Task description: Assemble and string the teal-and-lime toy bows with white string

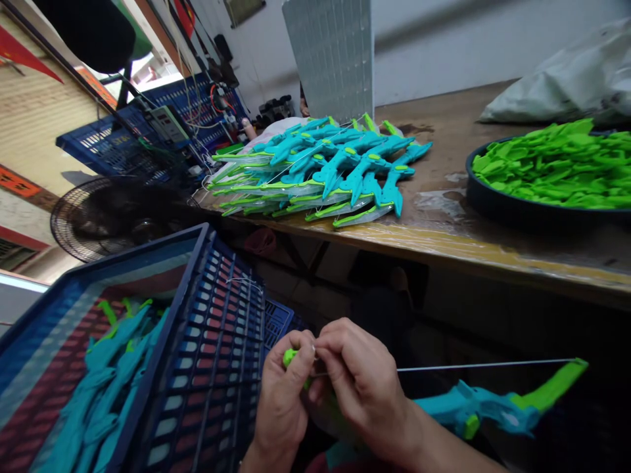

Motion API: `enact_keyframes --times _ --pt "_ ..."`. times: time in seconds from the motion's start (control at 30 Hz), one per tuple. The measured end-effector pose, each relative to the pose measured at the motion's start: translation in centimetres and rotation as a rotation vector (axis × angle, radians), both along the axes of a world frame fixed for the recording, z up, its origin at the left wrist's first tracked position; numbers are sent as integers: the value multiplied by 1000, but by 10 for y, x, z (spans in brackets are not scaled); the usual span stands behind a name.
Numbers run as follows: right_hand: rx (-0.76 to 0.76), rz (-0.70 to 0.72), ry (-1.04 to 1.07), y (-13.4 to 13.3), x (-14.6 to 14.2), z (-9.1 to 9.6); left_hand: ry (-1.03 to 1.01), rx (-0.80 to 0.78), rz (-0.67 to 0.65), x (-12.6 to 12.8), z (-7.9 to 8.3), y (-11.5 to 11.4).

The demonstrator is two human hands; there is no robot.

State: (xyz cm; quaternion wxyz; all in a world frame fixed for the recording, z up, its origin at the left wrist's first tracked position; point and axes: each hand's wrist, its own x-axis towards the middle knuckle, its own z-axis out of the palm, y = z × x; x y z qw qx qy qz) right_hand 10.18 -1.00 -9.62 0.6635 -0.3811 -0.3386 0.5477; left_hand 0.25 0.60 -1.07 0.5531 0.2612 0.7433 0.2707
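My left hand (283,401) pinches the green tip of a teal and green toy bow (486,407) that lies across my lap. My right hand (362,387) is pressed against it, its fingers closed on the white string (483,364) at that same tip. The string runs taut to the bow's far green tip at the right. A pile of finished bows (320,171) lies on the wooden workbench (493,249) ahead.
A blue plastic crate (211,341) at my left holds several teal bow bodies (103,387). A dark round tray (497,203) of green parts sits on the bench at right. A fan (98,217), more blue crates and a plastic bag (562,79) stand behind.
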Motion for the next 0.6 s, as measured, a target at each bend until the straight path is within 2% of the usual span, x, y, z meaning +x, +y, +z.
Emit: enact_keyframes --times 0.37,0.47,0.6 --pt "-211 27 204 -3 3 4 -84 -21 -34 0 -3 -3" --pt "-154 41 203 -3 6 2 -58 -39 12 0 -4 -4" --pt "-34 127 137 -2 10 -6 22 -13 19 -4 -5 -5"
